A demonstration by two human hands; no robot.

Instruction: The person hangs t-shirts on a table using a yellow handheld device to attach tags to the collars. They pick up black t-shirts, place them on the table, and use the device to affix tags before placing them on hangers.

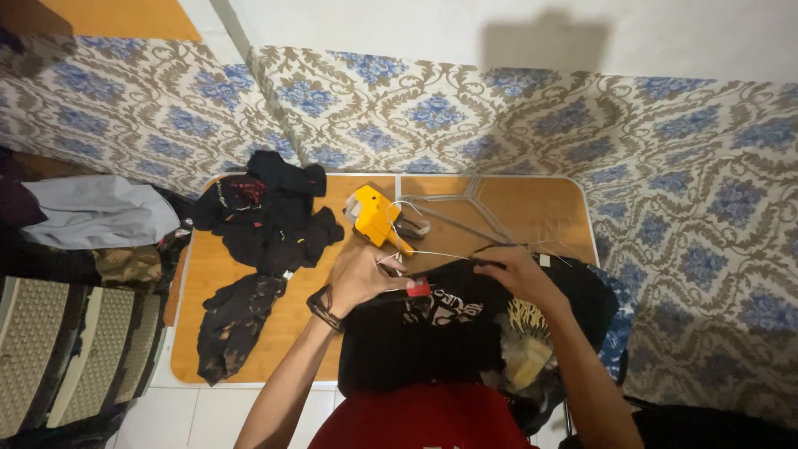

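My left hand rests on a black printed T-shirt lying at the near edge of a small wooden folding table. It pinches a small red tag or clip and a thin white thread. My right hand presses on the shirt's upper edge, fingers curled around the cloth near a thin wire hanger. A yellow tagging gun lies on the table just above my left hand.
A heap of black clothes covers the table's left side, one piece trailing toward the near edge. A grey garment lies on a pile at far left. Patterned blue-and-brown fabric surrounds the table.
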